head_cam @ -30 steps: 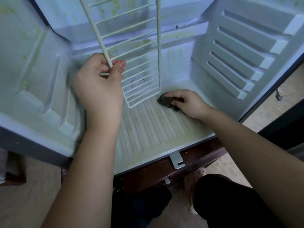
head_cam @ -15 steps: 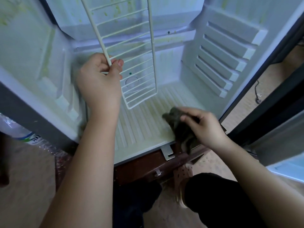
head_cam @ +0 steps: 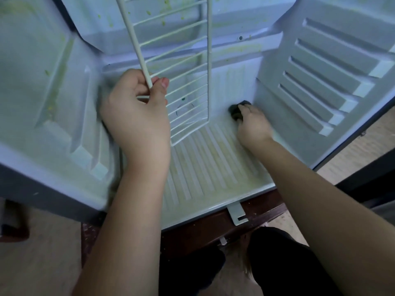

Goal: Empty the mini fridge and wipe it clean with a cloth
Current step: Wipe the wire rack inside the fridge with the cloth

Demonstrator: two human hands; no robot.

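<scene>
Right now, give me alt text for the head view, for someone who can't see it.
Inside an open mini fridge, a right hand presses a dark cloth against the floor's back right corner. The left hand holds a white wire rack tipped up. Greenish stains mark the walls.

My left forearm [head_cam: 119, 231] and my right forearm [head_cam: 320, 199] are bare from the lower edge of the frame up to the wrists. My left hand [head_cam: 136, 116], at the middle left, looks big and broad in the wide lens, and the two nails [head_cam: 165, 82] that show on it are cut short. My right hand [head_cam: 253, 122], right of the centre, looks smaller. At the lower middle and lower right I wear black trousers [head_cam: 277, 263] of plain cloth; both knees show as dark rounded shapes.
</scene>
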